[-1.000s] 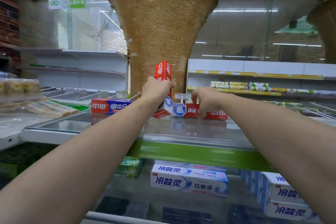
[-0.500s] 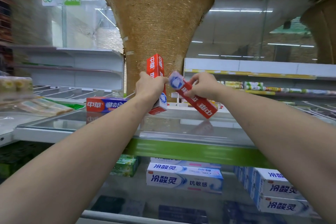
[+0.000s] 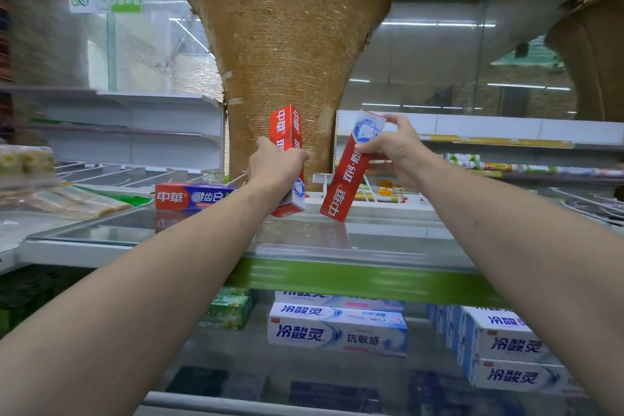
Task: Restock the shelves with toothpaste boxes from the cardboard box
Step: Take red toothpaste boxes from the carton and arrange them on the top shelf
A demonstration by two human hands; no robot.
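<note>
Nearest us, on the lower glass shelf (image 3: 216,358), white-and-blue toothpaste boxes (image 3: 337,331) lie flat in short stacks beside a green box (image 3: 229,309); no cardboard box shows in view. Above the upper glass shelf (image 3: 135,230), our left hand (image 3: 275,167) wraps a red toothpaste box (image 3: 286,132) at mid-length, nearly upright, while our right hand (image 3: 393,145) pinches a second red toothpaste box (image 3: 347,176) near its top, tilted with its lower end just over the glass. We judge these light, stiff cartons with slick print, best taken across the long sides; farther back a red-and-blue box (image 3: 192,196) lies flat.
</note>
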